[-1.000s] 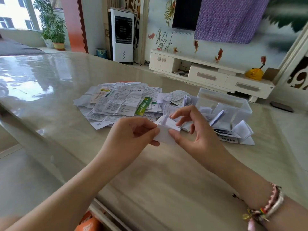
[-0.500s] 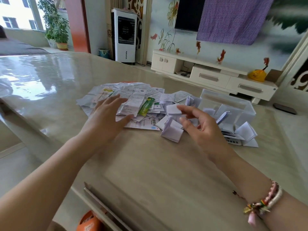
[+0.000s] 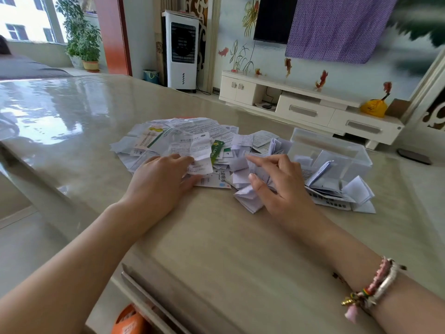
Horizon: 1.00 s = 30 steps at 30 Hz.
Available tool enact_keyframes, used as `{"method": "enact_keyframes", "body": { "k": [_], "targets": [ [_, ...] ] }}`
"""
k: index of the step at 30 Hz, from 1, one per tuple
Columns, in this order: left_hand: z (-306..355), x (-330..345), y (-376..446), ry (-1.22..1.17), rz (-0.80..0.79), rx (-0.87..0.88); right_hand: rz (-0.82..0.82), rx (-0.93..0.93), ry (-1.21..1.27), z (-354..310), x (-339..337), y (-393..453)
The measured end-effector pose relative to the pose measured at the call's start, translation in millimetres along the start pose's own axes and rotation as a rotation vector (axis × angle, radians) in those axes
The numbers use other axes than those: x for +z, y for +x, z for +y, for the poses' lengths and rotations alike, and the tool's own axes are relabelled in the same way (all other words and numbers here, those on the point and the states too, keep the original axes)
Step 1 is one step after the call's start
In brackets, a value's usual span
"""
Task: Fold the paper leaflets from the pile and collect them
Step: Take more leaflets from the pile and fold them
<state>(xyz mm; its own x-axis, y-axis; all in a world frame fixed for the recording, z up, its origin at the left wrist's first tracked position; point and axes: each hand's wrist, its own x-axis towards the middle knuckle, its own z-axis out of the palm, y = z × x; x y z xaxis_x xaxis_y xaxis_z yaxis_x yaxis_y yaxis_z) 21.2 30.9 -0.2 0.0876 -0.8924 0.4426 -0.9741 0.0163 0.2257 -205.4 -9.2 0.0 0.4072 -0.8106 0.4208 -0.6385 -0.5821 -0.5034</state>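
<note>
A pile of flat printed leaflets (image 3: 168,136) lies spread on the beige table (image 3: 216,237). My left hand (image 3: 161,182) rests at the pile's near edge and pinches a white printed leaflet (image 3: 196,150) between fingers and thumb; its top curls up. My right hand (image 3: 279,184) hovers with loosely spread fingers over a folded white leaflet (image 3: 248,201) lying on the table and holds nothing. A clear plastic box (image 3: 349,162) to the right contains several folded leaflets. More folded leaflets (image 3: 358,191) lie in front of it.
The table's near edge runs diagonally at lower left, with an orange object (image 3: 130,319) under it. Behind the table stand a white air cooler (image 3: 181,49) and a low white TV cabinet (image 3: 308,107). A wide glossy stretch of table lies left of the pile.
Both hands held one folded leaflet a second ago. The right hand dropped it on the table, and the left hand reached into the pile and took hold of a new leaflet.
</note>
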Motion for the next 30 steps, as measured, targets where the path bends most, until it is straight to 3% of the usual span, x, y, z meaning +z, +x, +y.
{"method": "enact_keyframes", "body": {
  "k": [5, 13, 17, 21, 30],
  "targets": [
    [-0.4, -2.4, -14.5, -0.049, 0.111, 0.093, 0.056, -0.101, 0.02, -6.4, -6.1, -9.0],
    [3.8, -5.7, -34.3, -0.23, 0.106, 0.142, 0.009, -0.343, -0.099, -16.2, -2.8, -19.4],
    [10.9, -11.0, -41.3, -0.386, 0.115, 0.235, -0.017, -0.342, -0.044, -18.9, 1.9, -19.4],
    [18.5, -15.7, -45.9, -0.579, 0.024, 0.323, -0.019, -0.353, -0.013, -16.3, 3.1, -16.3],
    [21.8, -10.1, -47.0, -0.725, -0.093, 0.058, 0.03, -0.272, 0.046, -13.4, -5.1, -20.3]
  ]
}}
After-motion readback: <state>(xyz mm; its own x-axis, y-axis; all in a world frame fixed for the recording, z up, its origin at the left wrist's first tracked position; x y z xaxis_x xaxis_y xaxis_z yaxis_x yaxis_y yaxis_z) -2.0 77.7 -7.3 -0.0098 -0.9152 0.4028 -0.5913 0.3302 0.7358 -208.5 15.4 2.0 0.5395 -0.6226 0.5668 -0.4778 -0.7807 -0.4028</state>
